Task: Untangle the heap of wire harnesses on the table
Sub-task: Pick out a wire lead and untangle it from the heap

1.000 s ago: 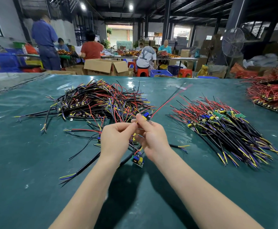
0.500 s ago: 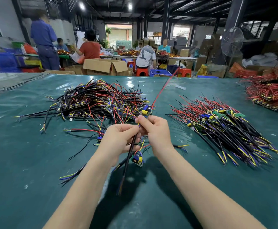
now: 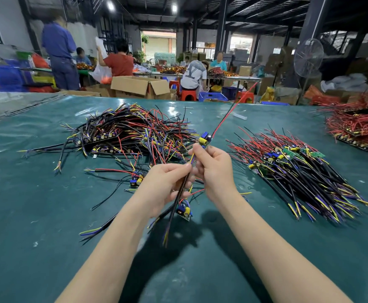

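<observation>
One wire harness (image 3: 205, 139) is held up over the middle of the green table (image 3: 36, 193) — pinched by the right hand (image 3: 213, 169) just under its small board, its black cable gripped lower down by the left hand (image 3: 163, 186). The tangled heap (image 3: 130, 132) lies toward the far left edge, a sorted bundle (image 3: 299, 173) on the right, a red pile (image 3: 358, 125) at the far right corner. No readable writing is seen.
</observation>
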The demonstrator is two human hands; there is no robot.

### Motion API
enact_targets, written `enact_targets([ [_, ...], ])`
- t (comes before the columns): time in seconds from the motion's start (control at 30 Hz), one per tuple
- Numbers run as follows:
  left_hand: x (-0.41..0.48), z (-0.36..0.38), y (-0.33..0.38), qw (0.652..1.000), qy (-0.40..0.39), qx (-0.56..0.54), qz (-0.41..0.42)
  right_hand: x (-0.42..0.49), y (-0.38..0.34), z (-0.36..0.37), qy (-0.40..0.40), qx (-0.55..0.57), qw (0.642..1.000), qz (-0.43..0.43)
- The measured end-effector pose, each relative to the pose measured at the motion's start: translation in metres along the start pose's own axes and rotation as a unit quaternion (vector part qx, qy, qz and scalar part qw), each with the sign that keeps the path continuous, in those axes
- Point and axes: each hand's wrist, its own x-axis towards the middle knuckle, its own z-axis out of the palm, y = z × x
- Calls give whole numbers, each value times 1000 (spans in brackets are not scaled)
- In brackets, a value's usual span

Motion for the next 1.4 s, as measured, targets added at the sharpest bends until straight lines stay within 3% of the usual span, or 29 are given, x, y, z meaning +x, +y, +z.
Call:
enact_targets([
  [0.1, -2, -3, -4, 999, 8, 21, -25, 0, 1, -5, -3, -36, 999, -11],
  [0.27, -1, -4, -11, 991, 86, 98, 43, -3, 6, -1, -33, -48, 998, -13],
  [0.37, -2, -2, -12, 993, 23, 107, 51, 4, 4, -9, 23, -46, 998, -36],
  [0.47, -6, -1, -12, 993, -76, 87, -27, 11, 3, -24, 88, -45, 995, -33],
  [0.63, -14, 0, -13, 958, -215, 168, -84, 23, 3, -47, 150, -13, 988, 18],
  [0.97, -12, 3, -22, 943, -178, 261, -103, 28, 16, -60, 167, -47, 985, 19],
  [1.27, -15, -1, -10, 963, -227, 116, -82, 28, 26, -62, 176, -72, 982, 10],
  [1.4, -18, 0, -7, 962, -243, 94, -80, 28, 30, -60, 185, -34, 982, 34],
])
